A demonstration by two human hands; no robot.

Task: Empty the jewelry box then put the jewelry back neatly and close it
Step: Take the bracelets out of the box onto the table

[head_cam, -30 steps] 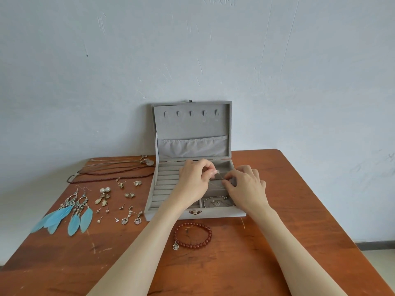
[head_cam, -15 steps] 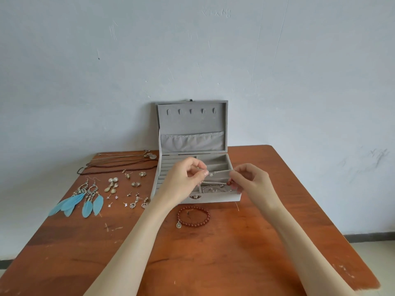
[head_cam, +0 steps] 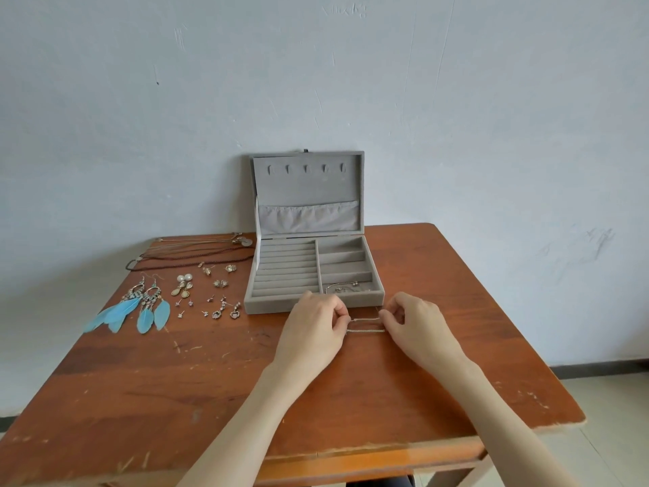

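While curled, both hands pinch chain.

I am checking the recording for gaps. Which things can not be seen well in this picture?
Head view only:
- Thin chain: its ends are hidden inside the fingers of the left hand and right hand.
- Silver piece in the jewelry box: partly behind the front wall, type unclear.
- Small studs: too small to tell apart.
- Table: near edge cut off.

Grey jewelry box stands open, lid upright, a silver bracelet in its front-right compartment.
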